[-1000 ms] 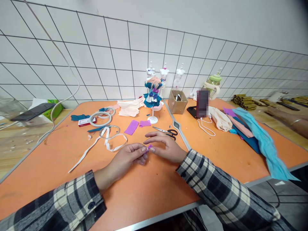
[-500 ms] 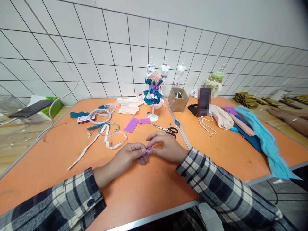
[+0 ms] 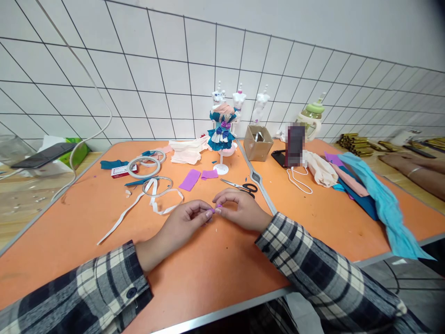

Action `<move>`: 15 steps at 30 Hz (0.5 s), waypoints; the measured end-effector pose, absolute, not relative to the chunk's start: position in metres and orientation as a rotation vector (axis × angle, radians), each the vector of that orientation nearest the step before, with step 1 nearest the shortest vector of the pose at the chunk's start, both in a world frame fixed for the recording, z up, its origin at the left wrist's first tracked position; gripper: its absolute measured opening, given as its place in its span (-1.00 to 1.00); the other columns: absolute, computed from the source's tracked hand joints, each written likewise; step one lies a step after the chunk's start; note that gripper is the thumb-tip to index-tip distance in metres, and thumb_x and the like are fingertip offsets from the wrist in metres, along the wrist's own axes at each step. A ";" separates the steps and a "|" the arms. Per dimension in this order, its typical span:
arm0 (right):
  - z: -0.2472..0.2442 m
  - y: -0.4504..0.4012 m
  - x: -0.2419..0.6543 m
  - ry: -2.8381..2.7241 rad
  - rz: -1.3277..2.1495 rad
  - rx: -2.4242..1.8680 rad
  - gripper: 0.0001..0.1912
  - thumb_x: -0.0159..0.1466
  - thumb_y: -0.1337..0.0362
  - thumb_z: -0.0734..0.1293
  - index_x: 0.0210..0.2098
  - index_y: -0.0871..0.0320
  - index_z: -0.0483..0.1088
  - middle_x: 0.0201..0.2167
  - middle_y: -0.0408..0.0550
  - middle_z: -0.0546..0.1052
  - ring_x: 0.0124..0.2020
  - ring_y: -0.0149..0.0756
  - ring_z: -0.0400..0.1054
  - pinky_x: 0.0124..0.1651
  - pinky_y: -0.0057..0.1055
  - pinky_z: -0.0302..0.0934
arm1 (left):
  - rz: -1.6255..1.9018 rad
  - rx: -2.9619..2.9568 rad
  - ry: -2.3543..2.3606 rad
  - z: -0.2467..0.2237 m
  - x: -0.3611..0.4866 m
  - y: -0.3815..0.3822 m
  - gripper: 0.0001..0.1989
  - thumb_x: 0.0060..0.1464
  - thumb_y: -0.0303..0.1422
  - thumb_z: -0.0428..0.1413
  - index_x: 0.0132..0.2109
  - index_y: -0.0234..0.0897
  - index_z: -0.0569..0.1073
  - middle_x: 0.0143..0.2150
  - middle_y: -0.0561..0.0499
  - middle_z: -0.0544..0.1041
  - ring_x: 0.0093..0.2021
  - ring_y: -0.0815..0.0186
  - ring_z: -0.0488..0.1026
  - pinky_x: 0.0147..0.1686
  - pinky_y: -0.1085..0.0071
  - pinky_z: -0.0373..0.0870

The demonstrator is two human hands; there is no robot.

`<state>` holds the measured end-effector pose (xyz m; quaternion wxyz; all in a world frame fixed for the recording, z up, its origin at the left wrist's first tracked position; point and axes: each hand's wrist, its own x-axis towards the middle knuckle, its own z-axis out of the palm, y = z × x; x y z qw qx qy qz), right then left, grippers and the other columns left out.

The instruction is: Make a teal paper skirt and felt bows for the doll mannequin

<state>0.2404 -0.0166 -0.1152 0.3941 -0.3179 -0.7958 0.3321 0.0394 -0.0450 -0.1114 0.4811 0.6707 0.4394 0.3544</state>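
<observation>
Between the fingertips of both hands is a small piece of purple crepe paper (image 3: 218,207), mostly covered by the fingers. My left hand (image 3: 189,220) pinches it from the left, and my right hand (image 3: 241,211) pinches it from the right. Just beyond them lie two flat purple paper pieces, a larger strip (image 3: 190,180) and a smaller one (image 3: 209,174). Black-handled scissors (image 3: 239,184) rest behind my right hand. Further back, a small dress form (image 3: 222,127) on a white stand wears a teal, white and peach ruffled dress with purple and blue bows.
Tape rolls (image 3: 144,167), a white ribbon-like strip (image 3: 121,218) and a small red-and-white box (image 3: 121,171) lie left. A cardboard box (image 3: 257,144), a phone (image 3: 295,144) and coloured paper (image 3: 378,199) are right. Another person's arm (image 3: 413,174) rests at the far right.
My fingertips have shifted slightly upward and turned the purple piece, so less of it shows. Both hands still pinch it.
</observation>
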 end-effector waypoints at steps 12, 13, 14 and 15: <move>-0.114 -0.022 0.243 -1.873 1.283 -0.894 -0.27 0.15 0.17 0.44 0.25 0.04 0.14 0.01 0.03 0.42 -0.36 -0.45 0.39 -0.28 -0.44 0.36 | 0.868 1.617 1.049 -0.114 0.032 -0.038 -0.70 0.09 -0.10 0.14 -0.29 -0.27 0.49 -0.45 0.06 0.50 -0.41 0.32 0.39 -0.34 0.42 0.33; -0.113 -0.023 0.243 -1.917 1.246 -0.868 -0.30 0.13 0.18 0.45 0.22 0.05 0.20 0.01 0.02 0.43 -0.35 -0.44 0.39 -0.29 -0.44 0.36 | 0.854 1.636 1.032 -0.114 0.031 -0.038 -0.71 0.11 -0.10 0.13 -0.31 -0.27 0.48 -0.45 0.06 0.50 -0.41 0.32 0.39 -0.33 0.42 0.32; -0.112 -0.023 0.243 -1.949 1.196 -0.862 -0.36 0.11 0.19 0.46 0.16 0.08 0.29 -0.03 0.01 0.46 -0.36 -0.43 0.40 -0.30 -0.44 0.36 | 0.842 1.656 1.019 -0.114 0.031 -0.038 -0.71 0.13 -0.12 0.11 -0.32 -0.27 0.47 -0.45 0.07 0.49 -0.40 0.32 0.39 -0.33 0.43 0.31; -0.111 -0.024 0.242 -1.963 1.141 -0.873 -0.44 0.10 0.21 0.47 0.08 0.11 0.37 -0.09 -0.02 0.49 -0.37 -0.42 0.40 -0.30 -0.44 0.35 | 0.831 1.677 1.011 -0.114 0.030 -0.038 -0.72 0.15 -0.13 0.09 -0.33 -0.27 0.47 -0.45 0.07 0.49 -0.40 0.32 0.38 -0.33 0.43 0.30</move>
